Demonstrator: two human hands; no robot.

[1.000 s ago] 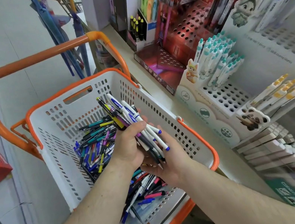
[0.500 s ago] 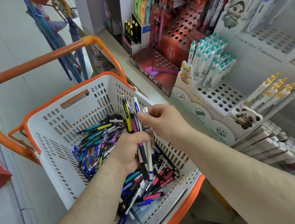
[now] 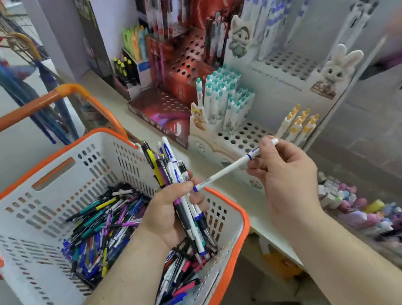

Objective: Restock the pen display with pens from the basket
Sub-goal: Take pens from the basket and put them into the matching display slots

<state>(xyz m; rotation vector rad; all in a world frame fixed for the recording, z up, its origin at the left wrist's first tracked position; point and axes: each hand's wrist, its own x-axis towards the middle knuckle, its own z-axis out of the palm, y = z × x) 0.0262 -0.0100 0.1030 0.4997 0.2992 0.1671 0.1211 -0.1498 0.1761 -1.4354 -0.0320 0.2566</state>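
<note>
A mixed bundle of pens (image 3: pixel 178 191) is gripped upright in the left hand (image 3: pixel 169 215) over the basket (image 3: pixel 25 199) as stock, while one white pen (image 3: pixel 234 165) is pinched by the right hand (image 3: pixel 284 168) near the pen display (image 3: pixel 243 139), probably for slotting.

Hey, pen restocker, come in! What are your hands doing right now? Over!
Left hand grips a bundle of pens over the basket. Right hand pinches one white pen, not yet in the display. Nothing in the way.
</note>
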